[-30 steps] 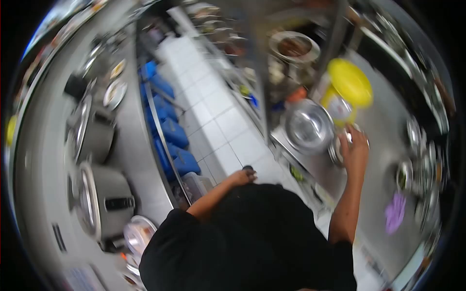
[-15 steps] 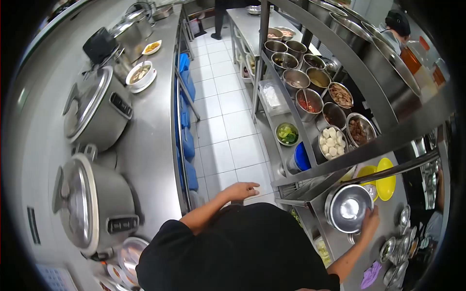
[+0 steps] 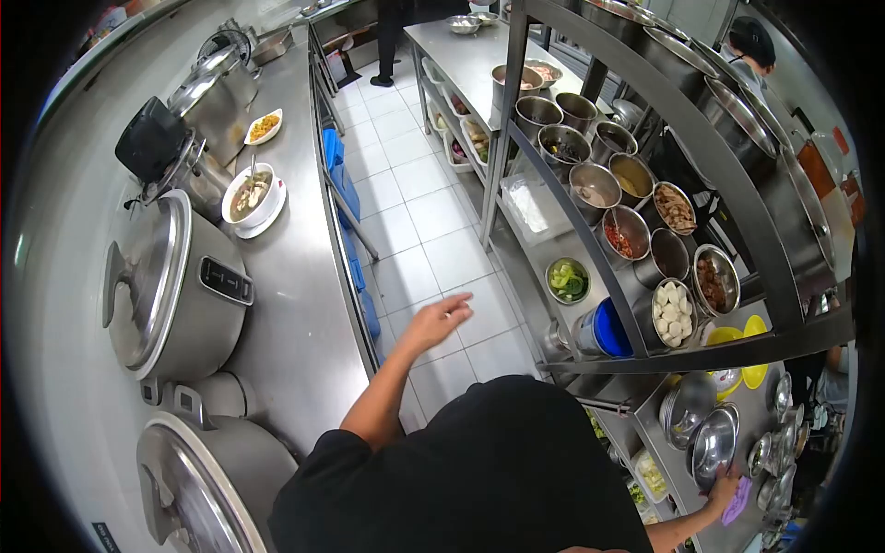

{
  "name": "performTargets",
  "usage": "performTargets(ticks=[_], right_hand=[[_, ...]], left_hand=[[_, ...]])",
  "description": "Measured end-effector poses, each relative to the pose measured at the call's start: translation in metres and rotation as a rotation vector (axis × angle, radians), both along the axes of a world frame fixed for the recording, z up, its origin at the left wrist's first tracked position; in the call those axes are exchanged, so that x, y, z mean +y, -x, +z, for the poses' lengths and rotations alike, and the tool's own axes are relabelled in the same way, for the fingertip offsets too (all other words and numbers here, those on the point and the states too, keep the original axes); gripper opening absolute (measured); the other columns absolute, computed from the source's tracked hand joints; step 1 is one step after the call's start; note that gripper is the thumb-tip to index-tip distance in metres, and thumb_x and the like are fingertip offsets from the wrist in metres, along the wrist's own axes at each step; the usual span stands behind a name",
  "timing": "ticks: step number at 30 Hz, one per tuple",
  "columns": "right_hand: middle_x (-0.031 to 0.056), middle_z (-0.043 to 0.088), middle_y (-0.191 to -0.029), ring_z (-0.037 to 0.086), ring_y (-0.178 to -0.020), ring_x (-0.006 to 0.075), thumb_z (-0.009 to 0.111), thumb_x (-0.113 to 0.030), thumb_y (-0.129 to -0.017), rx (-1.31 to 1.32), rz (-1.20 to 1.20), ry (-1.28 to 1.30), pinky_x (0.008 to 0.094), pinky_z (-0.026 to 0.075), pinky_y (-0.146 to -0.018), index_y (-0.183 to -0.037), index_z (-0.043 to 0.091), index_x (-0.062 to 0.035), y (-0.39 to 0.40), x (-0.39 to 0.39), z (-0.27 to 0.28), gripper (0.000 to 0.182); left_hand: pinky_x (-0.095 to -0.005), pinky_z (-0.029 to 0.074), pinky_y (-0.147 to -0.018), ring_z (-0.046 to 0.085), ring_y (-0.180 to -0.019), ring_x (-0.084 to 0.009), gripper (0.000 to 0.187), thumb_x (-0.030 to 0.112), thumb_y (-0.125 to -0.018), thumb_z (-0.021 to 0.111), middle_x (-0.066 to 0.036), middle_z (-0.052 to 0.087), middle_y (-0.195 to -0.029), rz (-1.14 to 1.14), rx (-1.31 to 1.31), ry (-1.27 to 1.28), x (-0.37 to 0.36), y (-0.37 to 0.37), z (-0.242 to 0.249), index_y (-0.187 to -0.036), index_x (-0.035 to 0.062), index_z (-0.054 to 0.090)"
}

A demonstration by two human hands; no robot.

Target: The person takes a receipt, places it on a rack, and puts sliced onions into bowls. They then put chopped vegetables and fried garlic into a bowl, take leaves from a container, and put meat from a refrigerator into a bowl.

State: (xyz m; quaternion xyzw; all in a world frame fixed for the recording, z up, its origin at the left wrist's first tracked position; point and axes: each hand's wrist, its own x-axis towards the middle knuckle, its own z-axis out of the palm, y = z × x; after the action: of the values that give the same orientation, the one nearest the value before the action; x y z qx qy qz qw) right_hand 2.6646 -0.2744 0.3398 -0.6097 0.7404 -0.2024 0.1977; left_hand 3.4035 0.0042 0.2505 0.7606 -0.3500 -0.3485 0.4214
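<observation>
My left hand (image 3: 441, 324) is held out over the tiled floor, fingers apart and nothing in it. At the lower right, my right hand (image 3: 725, 487) grips the near rim of a metal bowl (image 3: 713, 450) above the steel counter. Next to that bowl stand more stacked metal bowls (image 3: 682, 405). A purple cloth (image 3: 737, 500) lies right beside my right hand. Yellow bowls (image 3: 754, 351) sit just beyond the bowls.
A steel counter (image 3: 293, 276) on the left bears large cookers (image 3: 175, 286), a soup bowl (image 3: 249, 195) and a small dish (image 3: 265, 127). The right rack (image 3: 590, 241) holds pots of ingredients. Two other people (image 3: 751, 41) (image 3: 388, 41) are farther back.
My left hand has lifted forward and its fingers have spread. My right hand has moved down and back with the metal bowl, which is now tilted. The view has shifted.
</observation>
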Motion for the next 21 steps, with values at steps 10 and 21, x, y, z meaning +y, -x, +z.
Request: performTargets(ticks=[10, 21], right_hand=[[0.0191, 0.06, -0.115, 0.062, -0.093, 0.0359, 0.056, -0.02, -0.085, -0.01, -0.254, -0.191, 0.0399, 0.052, -0.044, -0.137, 0.046, -0.0044, -0.051, -0.005, 0.001, 0.056], [0.0222, 0.057, -0.127, 0.059, -0.107, 0.0328, 0.059, -0.015, -0.085, 0.291, -0.056, 0.045, 0.0395, 0.043, -0.094, -0.138, 0.043, -0.0012, 0.0, -0.022, -0.068, 0.057]], left_hand=[[-0.0301, 0.043, -0.097, 0.057, -0.11, -0.0174, 0.045, 0.032, -0.095, 0.057, -0.01, 0.064, -0.116, -0.178, 0.175, 0.115, -0.057, -0.014, 0.026, -0.134, 0.0094, 0.052], [-0.0381, 0.045, -0.096, 0.059, -0.111, -0.0331, 0.059, 0.049, -0.091, 0.054, -0.018, 0.062, -0.121, -0.591, -0.068, -0.322, -0.129, -0.084, -0.002, -0.139, 0.0146, 0.047]])
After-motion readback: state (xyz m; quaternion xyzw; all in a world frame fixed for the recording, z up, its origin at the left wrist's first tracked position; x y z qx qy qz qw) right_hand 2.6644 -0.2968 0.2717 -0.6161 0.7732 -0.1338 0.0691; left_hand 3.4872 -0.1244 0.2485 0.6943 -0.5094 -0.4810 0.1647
